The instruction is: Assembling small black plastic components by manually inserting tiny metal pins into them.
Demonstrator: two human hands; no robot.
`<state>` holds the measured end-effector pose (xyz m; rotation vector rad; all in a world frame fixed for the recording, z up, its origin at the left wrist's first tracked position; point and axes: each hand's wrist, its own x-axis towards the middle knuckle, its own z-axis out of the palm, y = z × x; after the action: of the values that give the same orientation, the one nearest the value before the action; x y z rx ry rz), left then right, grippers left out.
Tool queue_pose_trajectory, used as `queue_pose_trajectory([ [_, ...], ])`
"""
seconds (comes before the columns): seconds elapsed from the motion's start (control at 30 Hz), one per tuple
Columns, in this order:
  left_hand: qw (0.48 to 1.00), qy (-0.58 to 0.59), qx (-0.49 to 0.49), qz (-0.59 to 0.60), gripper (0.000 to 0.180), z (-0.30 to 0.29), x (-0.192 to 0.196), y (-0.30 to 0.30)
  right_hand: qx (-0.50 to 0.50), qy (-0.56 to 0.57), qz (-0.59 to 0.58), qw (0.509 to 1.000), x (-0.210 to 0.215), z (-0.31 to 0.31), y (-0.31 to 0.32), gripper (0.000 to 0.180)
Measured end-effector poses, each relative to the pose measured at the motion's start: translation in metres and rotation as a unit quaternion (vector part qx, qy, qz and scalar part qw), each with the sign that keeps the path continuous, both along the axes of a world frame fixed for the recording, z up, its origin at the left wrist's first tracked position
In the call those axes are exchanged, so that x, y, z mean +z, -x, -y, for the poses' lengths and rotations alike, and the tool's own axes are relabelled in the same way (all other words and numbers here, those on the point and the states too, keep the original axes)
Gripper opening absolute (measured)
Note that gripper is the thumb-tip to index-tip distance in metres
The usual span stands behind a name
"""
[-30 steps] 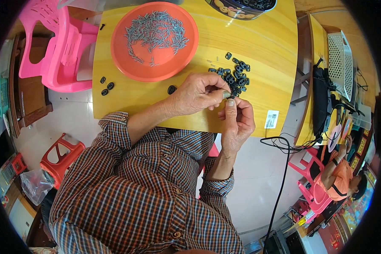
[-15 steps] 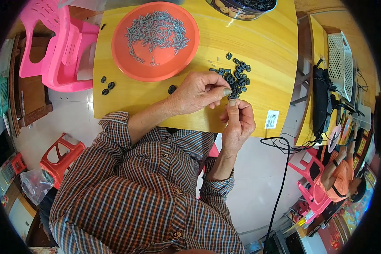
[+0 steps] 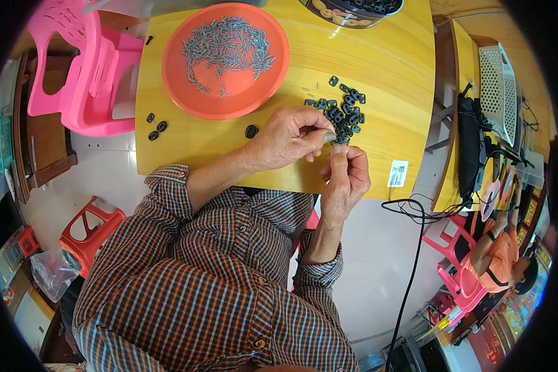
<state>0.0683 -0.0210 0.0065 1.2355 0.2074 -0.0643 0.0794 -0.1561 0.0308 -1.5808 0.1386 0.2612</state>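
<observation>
A yellow wooden table [image 3: 409,56] on pale floor [image 3: 378,248]; pink plastic chair [image 3: 74,68] left; red stool [image 3: 87,232] below.

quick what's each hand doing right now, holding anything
Left hand: fingers pinched shut at the pile of small black parts; what it holds cannot be told.
Right hand: fingertips pinched together against the left; the held item is too small to tell.

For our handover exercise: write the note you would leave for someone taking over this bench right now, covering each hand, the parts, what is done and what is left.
Left hand and right hand meet fingertip to fingertip over the yellow table, pinching something too small to make out.
Pile of small black parts lies just beyond the hands.
Orange plate holds grey pins.
A few black parts lie apart at the left; whether they are finished cannot be told.
Left: the pile, most pins.
</observation>
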Motion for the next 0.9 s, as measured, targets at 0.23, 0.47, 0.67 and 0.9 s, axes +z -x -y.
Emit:
queue_pose_trajectory([
  [0.23,1.000,0.007,0.006,-0.005,0.010,0.0002,0.0026,0.0000,0.010,-0.008,0.001,1.000,-0.0005,-0.0006,-0.0011,0.011],
  [0.47,1.000,-0.009,-0.005,-0.004,0.010,0.0013,0.0041,0.0000,0.009,-0.016,0.018,1.000,-0.0017,0.0021,-0.0016,0.011],
  [0.67,1.000,0.007,-0.008,-0.011,0.014,-0.0008,0.0077,-0.0001,0.010,-0.029,0.002,1.000,0.0013,0.0031,-0.0034,0.011],
  [0.9,1.000,-0.002,-0.014,-0.015,0.017,-0.0040,0.0072,-0.0015,0.002,-0.058,-0.035,0.998,0.0032,0.0066,-0.0063,0.011],
])
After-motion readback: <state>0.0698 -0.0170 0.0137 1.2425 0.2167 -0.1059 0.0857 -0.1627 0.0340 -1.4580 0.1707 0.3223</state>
